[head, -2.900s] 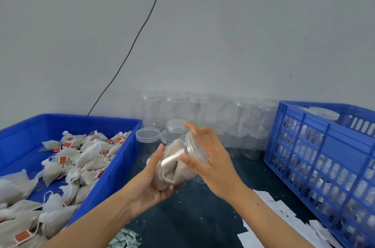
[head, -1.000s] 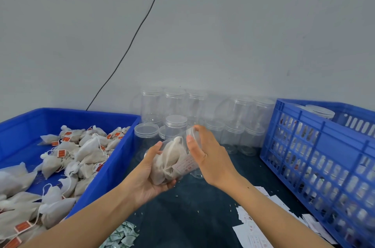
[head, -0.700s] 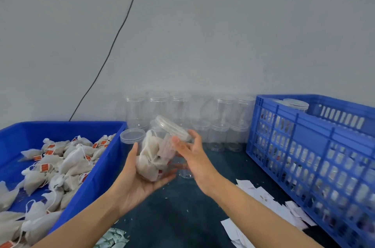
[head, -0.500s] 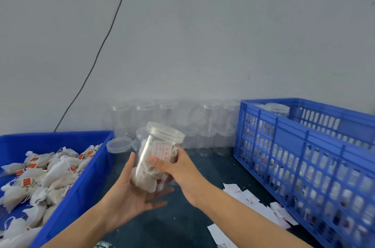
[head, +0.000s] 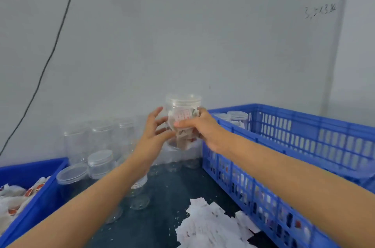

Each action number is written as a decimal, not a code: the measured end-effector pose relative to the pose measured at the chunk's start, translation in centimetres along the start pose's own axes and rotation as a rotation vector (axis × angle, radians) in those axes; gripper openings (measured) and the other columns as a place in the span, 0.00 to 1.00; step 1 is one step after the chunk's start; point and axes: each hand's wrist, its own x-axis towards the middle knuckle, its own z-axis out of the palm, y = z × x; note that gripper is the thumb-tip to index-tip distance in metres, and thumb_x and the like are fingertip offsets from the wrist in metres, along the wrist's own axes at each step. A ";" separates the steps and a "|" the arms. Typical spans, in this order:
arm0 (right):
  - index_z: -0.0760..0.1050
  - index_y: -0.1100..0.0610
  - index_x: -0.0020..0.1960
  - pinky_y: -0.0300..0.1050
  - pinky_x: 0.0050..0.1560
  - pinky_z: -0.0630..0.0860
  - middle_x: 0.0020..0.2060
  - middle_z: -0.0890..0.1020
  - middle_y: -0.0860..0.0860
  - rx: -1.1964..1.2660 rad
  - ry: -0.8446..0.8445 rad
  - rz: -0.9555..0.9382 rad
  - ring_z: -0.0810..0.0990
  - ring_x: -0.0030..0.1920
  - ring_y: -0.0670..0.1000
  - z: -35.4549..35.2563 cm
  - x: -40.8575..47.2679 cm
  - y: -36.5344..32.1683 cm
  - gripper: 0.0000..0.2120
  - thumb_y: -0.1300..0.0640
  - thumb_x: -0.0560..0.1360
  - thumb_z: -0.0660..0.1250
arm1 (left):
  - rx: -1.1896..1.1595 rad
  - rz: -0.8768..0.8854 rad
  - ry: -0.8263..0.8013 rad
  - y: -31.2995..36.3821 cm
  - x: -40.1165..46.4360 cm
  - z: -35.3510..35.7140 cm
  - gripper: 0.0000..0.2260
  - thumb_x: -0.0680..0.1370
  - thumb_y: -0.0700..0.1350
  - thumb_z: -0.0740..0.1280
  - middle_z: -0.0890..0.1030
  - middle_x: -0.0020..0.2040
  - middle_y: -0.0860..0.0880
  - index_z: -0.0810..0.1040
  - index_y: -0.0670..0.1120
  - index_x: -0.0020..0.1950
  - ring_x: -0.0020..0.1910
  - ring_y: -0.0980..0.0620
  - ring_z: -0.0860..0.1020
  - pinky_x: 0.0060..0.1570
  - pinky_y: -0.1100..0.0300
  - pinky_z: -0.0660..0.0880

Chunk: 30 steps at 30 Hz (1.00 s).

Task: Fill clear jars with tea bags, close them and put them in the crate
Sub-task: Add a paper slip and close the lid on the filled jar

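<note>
A clear lidded jar [head: 183, 109] packed with tea bags is held upright in the air, just left of the blue crate's [head: 304, 142] near corner. My right hand [head: 199, 126] grips the jar round its middle. My left hand [head: 155, 128] is beside the jar with fingers spread and straight; its fingertips are at the jar's left side. Two lidded jars [head: 237, 117] stand inside the crate at its far left. The blue bin [head: 30, 193] of tea bags [head: 16, 197] is at the lower left.
Several empty clear jars [head: 99, 140] stand along the grey wall, some with lids [head: 100, 157]. White paper slips [head: 209, 225] lie scattered on the dark tabletop in front of the crate. A black cable [head: 52, 49] runs down the wall.
The jar was turned upright and raised toward the crate. My right hand took the grip round it and my left hand opened and came off its underside. The view swung right.
</note>
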 end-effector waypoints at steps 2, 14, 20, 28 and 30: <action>0.62 0.59 0.67 0.49 0.41 0.77 0.58 0.78 0.57 -0.055 0.060 -0.046 0.80 0.56 0.58 -3.0 1.3 -1.2 0.34 0.65 0.66 0.76 | -0.014 0.022 -0.051 0.9 2.9 2.5 0.31 0.80 0.36 0.63 0.74 0.65 0.48 0.55 0.60 0.75 0.59 0.52 0.77 0.59 0.60 0.75; 0.60 0.55 0.63 0.53 0.46 0.79 0.51 0.75 0.48 -0.342 0.325 -0.129 0.77 0.54 0.53 -16.4 7.4 0.3 0.37 0.63 0.64 0.79 | 0.044 0.127 -0.241 -1.1 13.7 14.6 0.22 0.83 0.58 0.48 0.69 0.71 0.48 0.51 0.60 0.78 0.66 0.50 0.71 0.68 0.49 0.70; 0.70 0.60 0.60 0.41 0.27 0.71 0.35 0.79 0.54 -0.326 0.279 0.171 0.76 0.29 0.49 -17.7 8.7 3.3 0.27 0.63 0.66 0.77 | 0.265 0.071 -0.270 -5.1 15.2 16.2 0.24 0.83 0.59 0.46 0.70 0.73 0.50 0.65 0.54 0.76 0.72 0.48 0.68 0.73 0.52 0.61; 0.69 0.51 0.70 0.36 0.36 0.74 0.59 0.77 0.54 -0.474 0.039 0.463 0.76 0.44 0.46 -18.3 8.2 5.4 0.24 0.42 0.78 0.62 | 0.779 0.031 -0.279 -6.2 15.3 16.8 0.31 0.83 0.61 0.43 0.80 0.52 0.44 0.81 0.44 0.56 0.66 0.41 0.69 0.64 0.48 0.66; 0.60 0.48 0.75 0.32 0.27 0.74 0.60 0.75 0.51 -0.493 0.016 0.468 0.74 0.38 0.40 -18.2 8.0 5.1 0.26 0.39 0.80 0.54 | 0.905 0.050 -0.307 -6.4 14.9 17.1 0.28 0.84 0.58 0.44 0.78 0.53 0.41 0.77 0.43 0.49 0.65 0.40 0.67 0.63 0.47 0.66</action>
